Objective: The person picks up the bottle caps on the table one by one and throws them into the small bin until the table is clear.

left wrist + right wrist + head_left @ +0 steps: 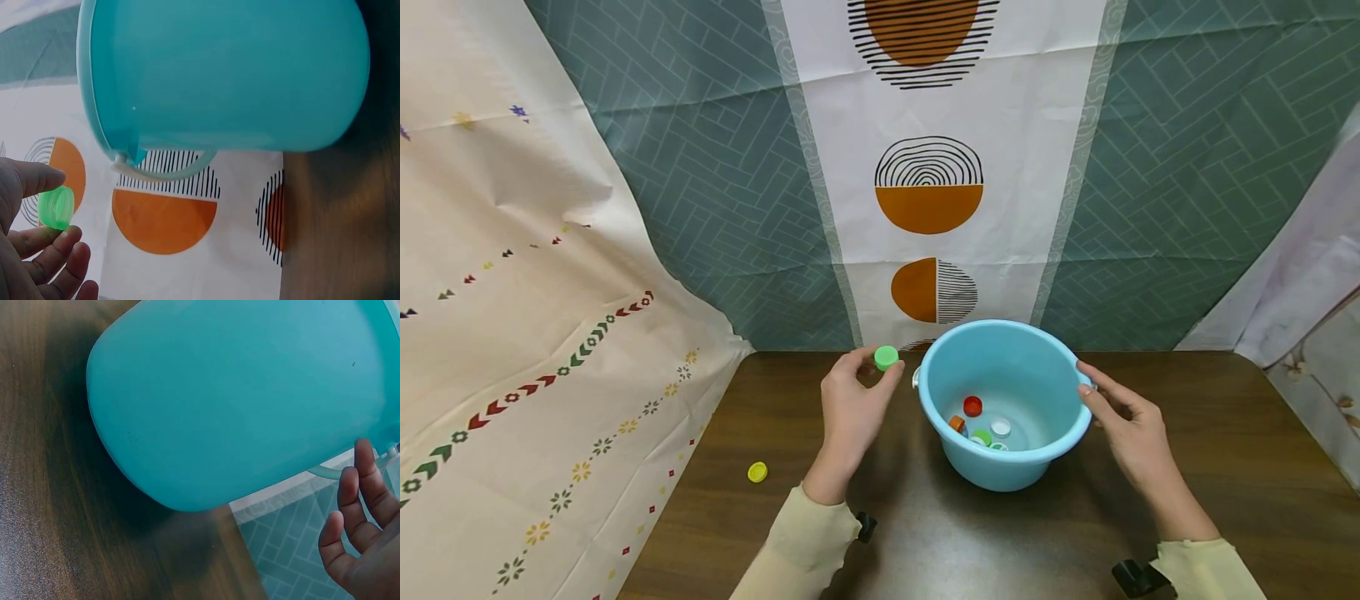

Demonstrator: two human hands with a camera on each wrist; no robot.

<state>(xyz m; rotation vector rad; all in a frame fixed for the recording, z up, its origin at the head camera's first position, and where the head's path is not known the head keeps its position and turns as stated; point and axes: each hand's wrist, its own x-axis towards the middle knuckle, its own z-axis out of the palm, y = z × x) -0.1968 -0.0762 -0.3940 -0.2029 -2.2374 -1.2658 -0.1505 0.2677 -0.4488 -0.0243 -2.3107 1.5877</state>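
Note:
My left hand (855, 406) pinches a green bottle cap (886, 357) between thumb and fingers, just left of the bucket's rim. In the left wrist view the cap (56, 207) shows its ribbed side, apart from the bucket. A light blue bucket (1000, 472) is at the middle of the table, mouth up, with several caps at its bottom: a red cap (972, 406), a white cap (1000, 427), an orange cap (957, 423) and green ones. My right hand (1131, 425) grips the bucket's right rim with thumb and fingers.
A yellow cap (757, 472) lies on the brown wooden table (715, 533) to the left. A patterned cloth (925, 292) hangs behind the table. Cream cloth (587, 375) drapes along the left, and pale cloth (1307, 275) hangs at the right.

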